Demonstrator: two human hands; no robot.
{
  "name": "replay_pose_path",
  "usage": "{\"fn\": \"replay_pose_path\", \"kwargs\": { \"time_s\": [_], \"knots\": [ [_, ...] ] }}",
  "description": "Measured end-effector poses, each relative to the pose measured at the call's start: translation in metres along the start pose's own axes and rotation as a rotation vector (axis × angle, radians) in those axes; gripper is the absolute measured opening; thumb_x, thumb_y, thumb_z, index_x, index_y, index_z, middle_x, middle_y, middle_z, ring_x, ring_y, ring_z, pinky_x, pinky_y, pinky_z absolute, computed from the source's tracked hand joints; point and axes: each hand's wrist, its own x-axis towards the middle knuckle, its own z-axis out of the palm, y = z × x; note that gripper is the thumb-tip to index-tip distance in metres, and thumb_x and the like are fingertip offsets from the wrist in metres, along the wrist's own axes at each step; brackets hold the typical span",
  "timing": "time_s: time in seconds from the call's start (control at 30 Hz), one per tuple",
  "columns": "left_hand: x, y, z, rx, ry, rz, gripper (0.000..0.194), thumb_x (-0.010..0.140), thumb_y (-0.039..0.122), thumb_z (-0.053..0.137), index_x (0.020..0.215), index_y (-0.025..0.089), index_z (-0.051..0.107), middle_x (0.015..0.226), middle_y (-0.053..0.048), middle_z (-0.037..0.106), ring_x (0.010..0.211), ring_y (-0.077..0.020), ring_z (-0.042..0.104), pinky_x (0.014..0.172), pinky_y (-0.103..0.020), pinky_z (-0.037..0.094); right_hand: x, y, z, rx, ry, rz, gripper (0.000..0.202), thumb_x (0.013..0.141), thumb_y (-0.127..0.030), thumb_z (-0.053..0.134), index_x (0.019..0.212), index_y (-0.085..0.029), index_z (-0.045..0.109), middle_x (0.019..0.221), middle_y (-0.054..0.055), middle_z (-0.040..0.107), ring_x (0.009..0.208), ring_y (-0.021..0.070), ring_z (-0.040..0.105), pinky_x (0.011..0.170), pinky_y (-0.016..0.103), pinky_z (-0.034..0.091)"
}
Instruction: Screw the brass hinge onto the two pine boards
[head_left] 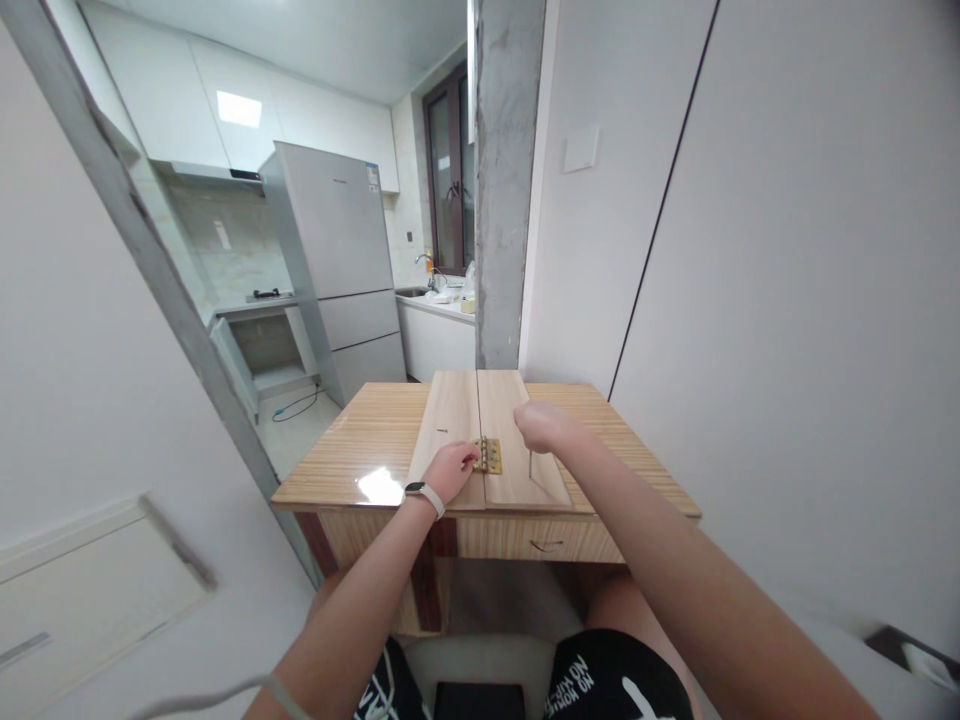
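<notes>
Both my forearms reach forward over the table (pixel 337 440). Left hand (pixel 450 472) low, fingers bent at the left edge of the brass hinge (pixel 492 456), touching it; can't tell if they pinch it. Hinge lies across the seam of two pale boards (pixel 514 400), between my hands. Right hand (pixel 551 428) raised, fist closed round a thin-shafted tool (pixel 531 466), shaft down over the right-hand board. Screw (pixel 442 431) on left-hand board. Beyond: fridge (pixel 352 240), doors shut; farther, sink (pixel 412 292), inside hidden.
</notes>
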Motion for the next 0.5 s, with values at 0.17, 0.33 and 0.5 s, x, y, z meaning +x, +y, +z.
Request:
{"fn": "replay_pose_path", "kwargs": {
  "time_s": [0.17,0.33,0.5],
  "knots": [
    [-0.0015,-0.0008,0.0026,0.009,-0.008,-0.003,0.026,0.084,0.003,0.057,0.095,0.020,0.074,0.099,-0.005,0.073,0.096,-0.0192,0.066,0.092,-0.032,0.053,0.0013,-0.0045,-0.0019,-0.014,-0.025,-0.003,0.044,0.072,-0.018,0.080,0.113,-0.005,0.075,0.106,0.025,0.074,0.106,0.0324,0.072,0.090,0.032,0.054],
    [-0.0042,-0.0061,0.0028,-0.026,0.022,0.004,0.025,0.084,0.003,0.057,0.095,0.020,0.073,0.099,-0.005,0.074,0.094,-0.0180,0.067,0.091,-0.030,0.053,-0.0016,-0.0044,-0.0016,-0.024,-0.014,-0.014,0.042,0.074,-0.020,0.080,0.113,-0.006,0.076,0.107,0.025,0.074,0.107,0.0321,0.072,0.090,0.032,0.054],
    [-0.0020,-0.0079,0.0051,-0.018,-0.005,-0.034,0.025,0.083,0.003,0.058,0.094,0.019,0.074,0.095,-0.004,0.074,0.088,-0.0170,0.067,0.086,-0.029,0.054,-0.0031,-0.0065,-0.0021,-0.025,-0.019,-0.003,0.045,0.072,-0.022,0.082,0.114,-0.006,0.076,0.109,0.026,0.074,0.108,0.0326,0.071,0.092,0.033,0.054]
  ]
}}
